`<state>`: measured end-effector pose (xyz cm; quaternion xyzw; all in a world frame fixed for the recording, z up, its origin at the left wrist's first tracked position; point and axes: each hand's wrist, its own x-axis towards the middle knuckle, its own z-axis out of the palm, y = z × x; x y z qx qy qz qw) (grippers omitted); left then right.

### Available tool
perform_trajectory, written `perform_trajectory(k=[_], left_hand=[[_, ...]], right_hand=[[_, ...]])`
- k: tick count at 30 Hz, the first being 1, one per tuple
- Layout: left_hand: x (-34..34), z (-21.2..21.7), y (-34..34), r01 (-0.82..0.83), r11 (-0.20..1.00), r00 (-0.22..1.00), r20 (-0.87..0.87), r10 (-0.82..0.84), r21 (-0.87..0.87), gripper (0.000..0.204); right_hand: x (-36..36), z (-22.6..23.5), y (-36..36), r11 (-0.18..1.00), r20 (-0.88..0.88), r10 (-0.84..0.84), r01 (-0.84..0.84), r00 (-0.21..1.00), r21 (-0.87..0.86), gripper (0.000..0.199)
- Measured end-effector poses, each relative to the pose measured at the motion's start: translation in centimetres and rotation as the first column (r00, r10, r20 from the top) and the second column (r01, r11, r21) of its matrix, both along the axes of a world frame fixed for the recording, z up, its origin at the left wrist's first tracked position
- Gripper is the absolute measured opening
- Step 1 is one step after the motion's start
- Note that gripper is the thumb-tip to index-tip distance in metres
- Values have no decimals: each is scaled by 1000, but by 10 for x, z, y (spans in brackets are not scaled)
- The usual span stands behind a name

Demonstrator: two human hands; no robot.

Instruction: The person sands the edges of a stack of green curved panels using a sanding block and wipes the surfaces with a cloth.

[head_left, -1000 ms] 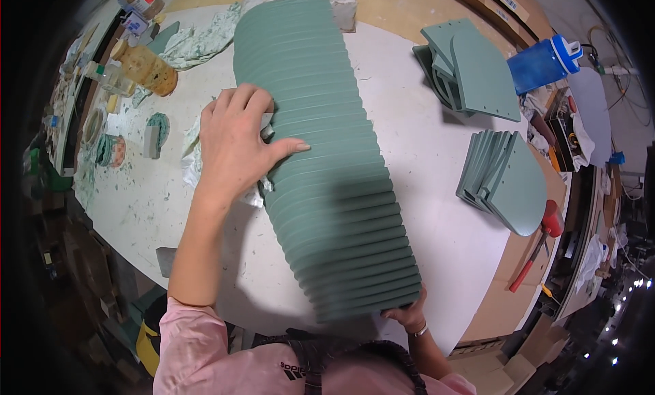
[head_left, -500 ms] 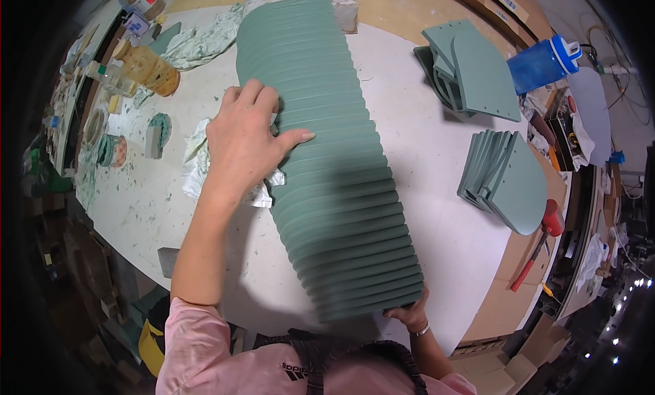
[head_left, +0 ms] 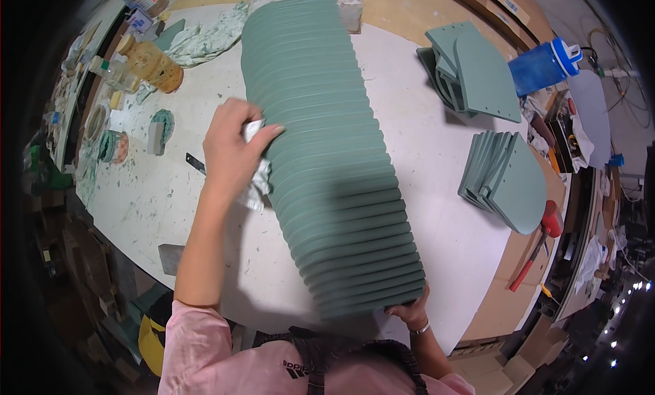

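A long green ribbed piece [head_left: 327, 136], with rounded slats side by side, lies across the table from the far middle down toward me. At its left edge, my left hand [head_left: 232, 142] is closed around a crumpled white rag [head_left: 256, 180], the thumb reaching over the ribs. My right hand [head_left: 412, 312] grips the near right corner of the ribbed piece from below; some of its fingers are hidden underneath. A small dark metal strip [head_left: 195, 164] lies just left of my left wrist.
Green curved panels [head_left: 484, 74] and a second stack of them [head_left: 512, 180] stand at right, near a blue bottle [head_left: 542, 66] and a red mallet [head_left: 551, 221]. To the left are a jar [head_left: 155, 64], a grey block [head_left: 156, 137] and a stained cloth [head_left: 211, 37]. A white block [head_left: 349, 11] touches the far end.
My left hand has moved off the ribs to the left edge and lifted the white rag from the table, uncovering the dark strip. My right hand stays at the corner.
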<state>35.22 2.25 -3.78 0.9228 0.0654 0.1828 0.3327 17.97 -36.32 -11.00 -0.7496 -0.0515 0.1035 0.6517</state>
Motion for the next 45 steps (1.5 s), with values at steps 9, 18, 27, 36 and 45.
perform_trajectory(k=[9,18,27,36,45], left_hand=[[-84,-12,7,-104,957,891,-452,-31,-271,16],[-79,-15,-16,-122,745,985,-171,11,-656,63],[-160,-21,-78,-93,387,960,-186,-208,-917,95],[-195,-16,-114,-50,402,955,-162,-249,-914,113],[-233,-31,-125,99,637,926,-164,-341,-765,146]], right_hand=[[-3,-4,-4,1000,-29,-10,10,1000,5,95],[-5,1,-11,995,-157,71,-59,985,79,104],[36,14,-13,947,-368,297,-223,881,231,121],[44,24,4,941,-295,300,-230,907,249,121],[47,24,14,936,-174,318,-278,932,216,119]])
